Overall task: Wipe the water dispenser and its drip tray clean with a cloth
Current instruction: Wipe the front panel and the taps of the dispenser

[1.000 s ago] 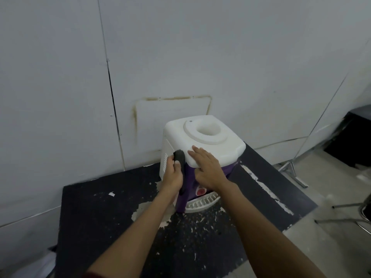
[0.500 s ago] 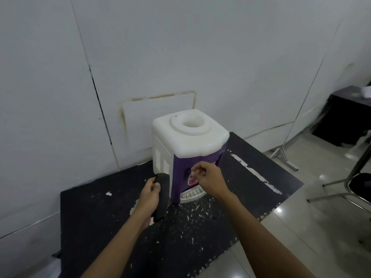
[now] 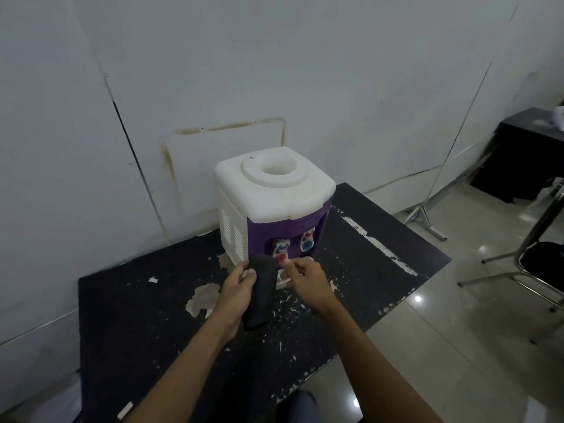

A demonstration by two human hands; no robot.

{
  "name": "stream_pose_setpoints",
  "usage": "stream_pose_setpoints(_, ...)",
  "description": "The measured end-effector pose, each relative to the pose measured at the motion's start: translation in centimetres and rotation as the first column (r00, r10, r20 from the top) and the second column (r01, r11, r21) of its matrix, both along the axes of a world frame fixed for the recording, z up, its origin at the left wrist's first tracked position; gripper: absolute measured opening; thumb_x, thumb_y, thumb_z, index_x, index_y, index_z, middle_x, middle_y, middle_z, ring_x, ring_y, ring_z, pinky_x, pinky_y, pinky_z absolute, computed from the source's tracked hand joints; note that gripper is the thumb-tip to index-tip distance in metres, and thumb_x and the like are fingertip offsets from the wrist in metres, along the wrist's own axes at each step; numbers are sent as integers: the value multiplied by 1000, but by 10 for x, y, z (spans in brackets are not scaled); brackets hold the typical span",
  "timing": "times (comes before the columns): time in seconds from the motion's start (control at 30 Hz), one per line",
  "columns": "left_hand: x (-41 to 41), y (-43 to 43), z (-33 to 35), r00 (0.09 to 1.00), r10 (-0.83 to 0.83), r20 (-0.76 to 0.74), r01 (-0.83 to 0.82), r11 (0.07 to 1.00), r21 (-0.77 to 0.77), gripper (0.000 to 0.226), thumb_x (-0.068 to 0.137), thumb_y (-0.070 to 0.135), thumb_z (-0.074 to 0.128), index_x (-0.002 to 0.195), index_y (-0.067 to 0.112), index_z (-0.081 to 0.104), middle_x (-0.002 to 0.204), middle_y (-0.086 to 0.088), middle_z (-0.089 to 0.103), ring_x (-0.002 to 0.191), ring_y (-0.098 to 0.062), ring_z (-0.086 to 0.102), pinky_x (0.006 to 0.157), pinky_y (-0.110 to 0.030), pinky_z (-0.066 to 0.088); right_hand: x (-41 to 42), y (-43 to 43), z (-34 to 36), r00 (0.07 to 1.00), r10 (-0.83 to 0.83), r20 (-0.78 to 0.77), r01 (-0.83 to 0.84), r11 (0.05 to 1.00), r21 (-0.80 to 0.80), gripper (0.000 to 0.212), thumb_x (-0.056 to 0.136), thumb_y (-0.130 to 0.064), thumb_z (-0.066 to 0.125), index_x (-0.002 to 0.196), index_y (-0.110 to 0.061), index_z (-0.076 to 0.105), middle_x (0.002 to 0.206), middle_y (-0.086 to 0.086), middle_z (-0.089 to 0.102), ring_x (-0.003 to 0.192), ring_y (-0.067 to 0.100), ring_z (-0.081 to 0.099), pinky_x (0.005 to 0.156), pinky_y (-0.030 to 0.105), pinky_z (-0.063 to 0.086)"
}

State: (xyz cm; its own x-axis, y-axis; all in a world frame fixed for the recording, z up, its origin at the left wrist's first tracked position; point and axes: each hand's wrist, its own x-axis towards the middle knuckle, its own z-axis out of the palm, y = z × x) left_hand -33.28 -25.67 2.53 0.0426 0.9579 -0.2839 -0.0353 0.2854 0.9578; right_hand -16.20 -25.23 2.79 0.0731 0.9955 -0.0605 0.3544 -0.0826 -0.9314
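Observation:
A small white and purple water dispenser stands at the back of a worn black table, against the wall. Two taps show on its purple front. My left hand grips a dark cloth that hangs down in front of the dispenser's lower left corner. My right hand is just right of the cloth, fingers curled, with its fingertips close to the cloth's top edge; whether they touch it is unclear. Both hands hide most of the white drip tray.
The table top is scratched, with pale patches of peeled coating. A grey panel wall rises right behind the dispenser. On the right lie a shiny tiled floor, a metal chair frame, a stand's foot and a dark table.
Both hands came off the dispenser's top and dropped to its front base. The left hand brought the cloth down with it. The view pulled back, baring the taps.

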Motion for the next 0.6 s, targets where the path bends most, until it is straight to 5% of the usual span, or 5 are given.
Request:
stream_pose_setpoints(0.17, 17, 8, -10, 999, -19, -26, 18, 1000, -15, 22, 107, 23, 45, 114, 31, 65, 114, -5, 71, 106, -21, 68, 96, -42, 56, 11, 12, -11, 977, 123, -175, -142, 985, -99, 24, 102, -35, 54, 101, -17, 70, 80, -8, 73, 67, 4, 65, 59, 20, 50)
stream_pose_setpoints(0.43, 64, 37, -47, 993, 104, -51, -105, 994, -24, 23, 98, 9, 60, 111, 28, 67, 104, 5, 76, 95, -9, 71, 75, -21, 55, 52, 59, -70, 917, 85, -391, -191, 952, -241, 37, 96, -36, 64, 100, 0, 66, 84, 7, 71, 75, 19, 65, 70, 36, 55)
stream_pose_setpoints(0.5, 82, 46, -60, 982, 178, -58, -180, 983, -33, 26, 97, 8, 62, 113, 29, 66, 107, 4, 75, 97, -10, 71, 79, -24, 57, 62, 72, -86, 899, 88, -429, -209, 947, -244, 35, 97, -35, 64, 100, 0, 68, 93, 14, 73, 83, 27, 68, 77, 45, 57)
stream_pose_setpoints(0.6, 103, 56, -73, 951, 306, -43, -309, 946, -99, 25, 97, 10, 63, 113, 28, 68, 108, 3, 76, 100, -16, 71, 87, -35, 59, 77, 90, -100, 890, 137, -434, -266, 931, -250, 35, 98, -34, 61, 100, 1, 66, 87, 11, 71, 78, 22, 64, 70, 37, 54)
